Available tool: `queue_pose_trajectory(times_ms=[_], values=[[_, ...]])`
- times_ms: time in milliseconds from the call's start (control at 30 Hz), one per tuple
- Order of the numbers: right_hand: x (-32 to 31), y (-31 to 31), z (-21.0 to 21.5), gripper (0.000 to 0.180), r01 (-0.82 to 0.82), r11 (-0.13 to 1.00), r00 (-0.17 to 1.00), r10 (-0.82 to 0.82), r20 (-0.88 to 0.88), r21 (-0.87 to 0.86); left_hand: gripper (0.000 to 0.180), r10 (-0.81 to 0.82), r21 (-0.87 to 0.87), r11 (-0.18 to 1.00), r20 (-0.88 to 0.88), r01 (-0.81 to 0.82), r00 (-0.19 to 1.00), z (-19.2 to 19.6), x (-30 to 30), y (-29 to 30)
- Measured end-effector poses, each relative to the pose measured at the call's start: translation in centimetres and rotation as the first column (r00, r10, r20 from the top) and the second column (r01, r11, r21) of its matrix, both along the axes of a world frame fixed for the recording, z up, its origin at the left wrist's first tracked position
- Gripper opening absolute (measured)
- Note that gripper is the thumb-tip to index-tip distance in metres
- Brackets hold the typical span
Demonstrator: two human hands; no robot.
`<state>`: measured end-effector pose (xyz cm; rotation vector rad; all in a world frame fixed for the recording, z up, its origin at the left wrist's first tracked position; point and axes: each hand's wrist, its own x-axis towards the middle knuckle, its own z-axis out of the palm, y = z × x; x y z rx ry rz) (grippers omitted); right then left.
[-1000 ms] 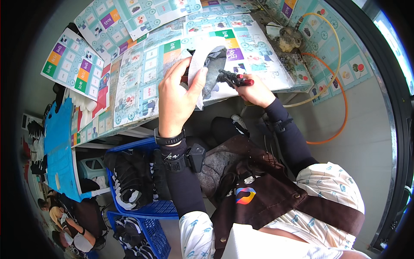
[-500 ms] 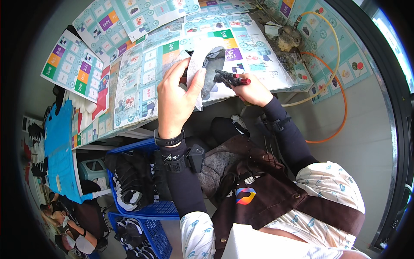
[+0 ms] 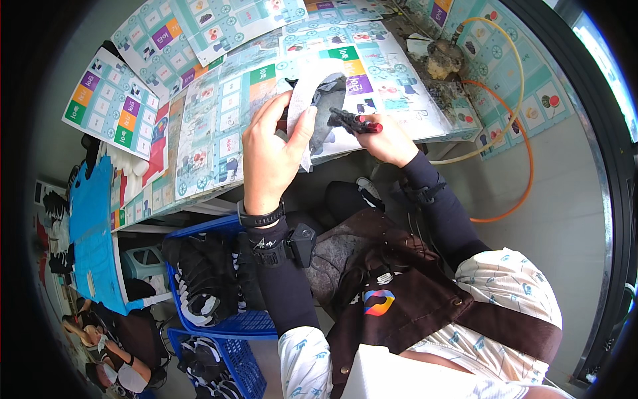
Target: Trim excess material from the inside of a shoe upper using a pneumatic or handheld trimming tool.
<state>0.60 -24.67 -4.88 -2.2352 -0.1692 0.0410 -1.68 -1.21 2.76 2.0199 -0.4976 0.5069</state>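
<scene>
My left hand is closed on a curved fabric piece, white along the band near my thumb and dark grey on its inner face. It looks like part of a shoe upper. The thumb presses the white band, and the other fingers are partly hidden behind it. My right hand grips what looks like a black spray gun with red knobs. Its blurred front end points left at the grey face, close to it; whether they touch I cannot tell. Both hands are above the near edge of the paper-covered table.
A pale yellow hose and an orange hose loop along the right wall. Blue baskets with black-and-white shoe parts stand below the table. White gloves lie at the left. Another person sits farther left.
My right hand and the spray gun have shifted very slightly, and the gun's front end is more blurred. My left hand and the fabric piece stay almost in place.
</scene>
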Motion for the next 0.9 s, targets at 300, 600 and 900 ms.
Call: queue_pose_trajectory(times_ms=[300,600,900], values=[[0.0,-0.5,-0.7,0.028,0.044,0.999,0.999,-0.044,0.003,-0.008,0.036,0.008,-0.006,1.0,0.0,-0.008,1.0,-0.1,-0.4,0.1],[0.4,-1.2,-0.5,0.025,0.116,0.988,0.989,-0.106,0.107,-0.097,0.033,0.024,-0.024,0.999,-0.004,-0.025,1.0,0.0,0.4,-0.8],[3.9,-7.2,-6.1,0.049,-0.126,0.967,0.985,0.148,-0.086,0.221,0.019,0.407,0.055,0.896,0.3,-0.442,0.863,-0.4,2.1,1.8]])
